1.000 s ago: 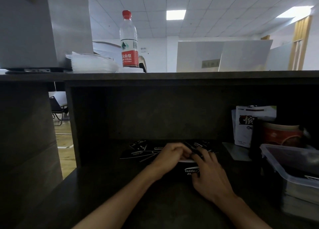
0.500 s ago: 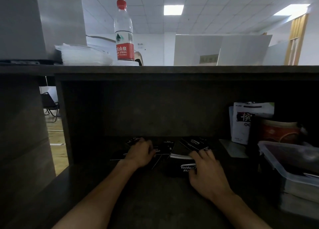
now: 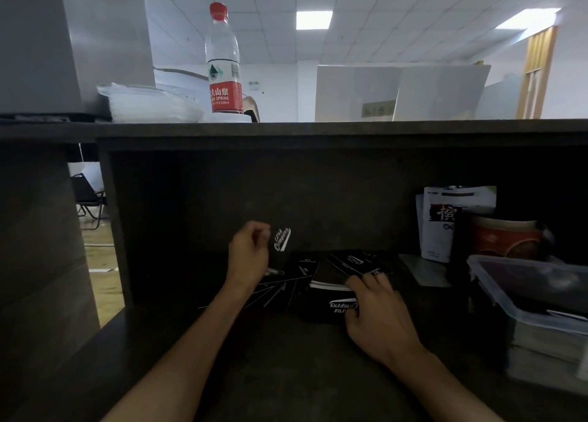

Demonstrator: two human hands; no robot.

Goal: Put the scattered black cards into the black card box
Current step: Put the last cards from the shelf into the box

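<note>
Down in the dark shelf nook, the left hand [image 3: 249, 253] is raised off the surface, fingers curled around a black card [image 3: 281, 242] held nearly upright, its white lettering showing. More black cards [image 3: 280, 289] lie fanned on the shelf just below and right of that hand. The right hand [image 3: 378, 313] rests on the black card box [image 3: 324, 304], fingers curled over its top edge at the stack of cards inside, thumb against its near face. Farther right stand a white packet [image 3: 445, 224], a red tin [image 3: 506, 240] and a clear plastic tub [image 3: 534, 297]. A water bottle [image 3: 222, 65] stands on the top ledge.
</note>
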